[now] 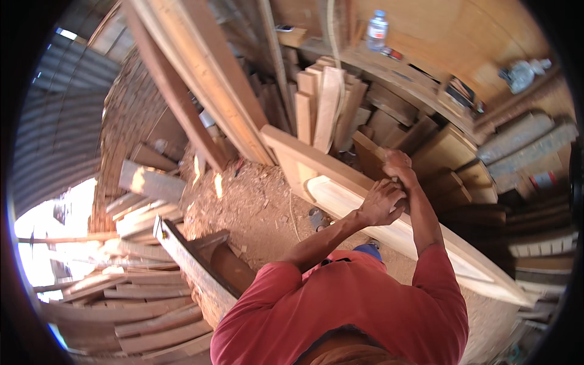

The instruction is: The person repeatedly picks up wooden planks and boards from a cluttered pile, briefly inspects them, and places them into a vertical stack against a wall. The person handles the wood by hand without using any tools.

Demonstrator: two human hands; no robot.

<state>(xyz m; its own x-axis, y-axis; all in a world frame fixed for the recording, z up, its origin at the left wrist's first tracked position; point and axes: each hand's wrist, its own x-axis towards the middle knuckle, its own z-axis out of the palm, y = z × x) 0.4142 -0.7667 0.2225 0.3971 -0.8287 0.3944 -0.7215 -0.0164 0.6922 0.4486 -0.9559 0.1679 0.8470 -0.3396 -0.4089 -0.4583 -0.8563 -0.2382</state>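
Note:
A pale wooden panel door (340, 198) with a raised inner panel stands on its long edge and slants across the space before me. Both my hands are at its top edge, about midway along. My left hand (381, 204) is curled, with its fingers bent near my right wrist. Just beyond it, my right hand (397, 164) is closed like a fist. Whatever lies in or under them is hidden by the fingers. The red sleeves of my shirt (347, 304) show below the forearms.
Upright wood offcuts (328, 103) lean behind the door. Tall planks (201, 73) slant at the upper left. A shelf (420, 85) carries a plastic bottle (377, 30). Shavings (243, 207) cover the floor. At the left lie stacked boards (152, 304) beside a wooden beam (198, 274).

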